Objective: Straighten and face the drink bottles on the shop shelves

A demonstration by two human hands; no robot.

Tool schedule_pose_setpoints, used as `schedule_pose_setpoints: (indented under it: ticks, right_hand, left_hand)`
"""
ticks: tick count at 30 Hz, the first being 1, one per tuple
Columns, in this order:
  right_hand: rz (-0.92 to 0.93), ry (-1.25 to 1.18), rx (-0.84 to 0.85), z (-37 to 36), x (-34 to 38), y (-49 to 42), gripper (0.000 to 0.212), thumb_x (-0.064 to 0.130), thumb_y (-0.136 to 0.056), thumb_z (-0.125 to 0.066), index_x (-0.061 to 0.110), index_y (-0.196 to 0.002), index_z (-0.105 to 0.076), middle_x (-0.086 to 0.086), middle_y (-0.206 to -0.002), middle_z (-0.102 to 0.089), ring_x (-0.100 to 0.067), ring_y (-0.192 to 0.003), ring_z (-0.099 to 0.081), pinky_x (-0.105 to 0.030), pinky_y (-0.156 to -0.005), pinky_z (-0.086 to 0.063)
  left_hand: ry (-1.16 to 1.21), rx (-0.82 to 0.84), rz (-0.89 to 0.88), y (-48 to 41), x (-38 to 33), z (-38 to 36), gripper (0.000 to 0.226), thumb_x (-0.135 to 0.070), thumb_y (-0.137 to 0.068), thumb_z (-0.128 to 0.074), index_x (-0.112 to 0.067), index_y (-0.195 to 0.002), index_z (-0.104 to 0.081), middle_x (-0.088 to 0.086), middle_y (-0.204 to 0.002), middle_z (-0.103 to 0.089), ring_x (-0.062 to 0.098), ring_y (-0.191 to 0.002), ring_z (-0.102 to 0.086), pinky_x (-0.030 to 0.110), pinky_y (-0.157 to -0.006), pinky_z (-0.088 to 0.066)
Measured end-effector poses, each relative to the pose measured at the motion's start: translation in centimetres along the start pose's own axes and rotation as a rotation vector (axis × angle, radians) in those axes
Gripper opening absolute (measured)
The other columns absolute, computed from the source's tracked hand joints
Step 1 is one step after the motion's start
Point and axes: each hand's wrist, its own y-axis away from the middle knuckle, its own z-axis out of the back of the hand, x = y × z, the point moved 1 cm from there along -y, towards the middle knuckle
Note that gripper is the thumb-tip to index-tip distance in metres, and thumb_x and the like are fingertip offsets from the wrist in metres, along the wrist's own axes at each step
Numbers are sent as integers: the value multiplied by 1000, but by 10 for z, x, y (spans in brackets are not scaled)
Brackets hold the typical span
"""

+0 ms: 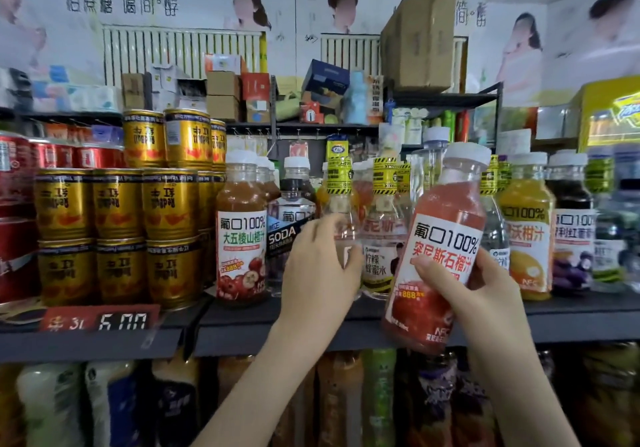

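My right hand (464,290) grips a pink pomegranate juice bottle (443,238) with a white cap, tilted to the right and held off the shelf in front of the row. My left hand (318,263) grips a clear lemon water bottle (341,214) with a yellow-and-black neck band that stands on the dark shelf (242,329). To its left stand a SODA bottle (289,225) and a brown hawthorn juice bottle (241,235). A second lemon water bottle (384,238) stands between my hands.
Stacked gold cans (117,235) fill the shelf's left, with red cans (15,211) beyond them. An orange juice bottle (526,228) and a dark grape juice bottle (571,235) stand at the right. More bottles (114,405) fill the shelf below. Cardboard boxes (419,44) sit up high.
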Motion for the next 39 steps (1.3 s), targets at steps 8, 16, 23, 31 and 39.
schedule_pose_setpoints:
  ticks: [8,16,23,31,39]
  right_hand:
    - [49,-20,-68,35,-1,-1,31,22,-67,-77,19,-95,-65,4,-85,-74,-12,-75,-71,-25,-61,-54]
    - [29,52,-39,58,-9,-7,32,21,-69,-79,23,-98,-65,3,-88,-73,-15,-80,-71,-42,-74,-58]
    - [90,39,4,52,-7,-12,43,32,-62,-76,22,-102,-63,14,-86,-71,-4,-77,-69,-25,-65,-58]
    - [133,-11,-20,54,-13,-20,54,39,-57,-73,21,-106,-62,14,-90,-71,-4,-84,-68,-24,-69,-57]
    - [171,63,-21,48,-19,-24,39,26,-72,-78,28,-107,-61,8,-95,-70,-6,-88,-67,-32,-76,-58]
  left_hand:
    - [48,34,9,-2,-30,-41,47,-35,-93,-54,-20,-136,-40,-4,-129,-45,14,-113,-49,25,-91,-43]
    - [52,54,55,-48,-44,-61,60,-16,-100,-41,-13,-151,-10,8,-152,-29,22,-137,-32,35,-112,-30]
    - [91,128,167,-77,-48,-76,73,-19,-96,-52,-3,-149,-5,7,-105,-60,16,-84,-56,25,-68,-44]
    - [134,-140,127,-57,-56,-65,60,-29,-95,-55,-8,-145,-30,-3,-76,-52,4,-60,-45,26,-70,-47]
    - [364,-376,-33,-33,-52,-42,39,-30,-90,-63,-16,-126,-56,-21,-93,-62,2,-89,-63,24,-82,-52]
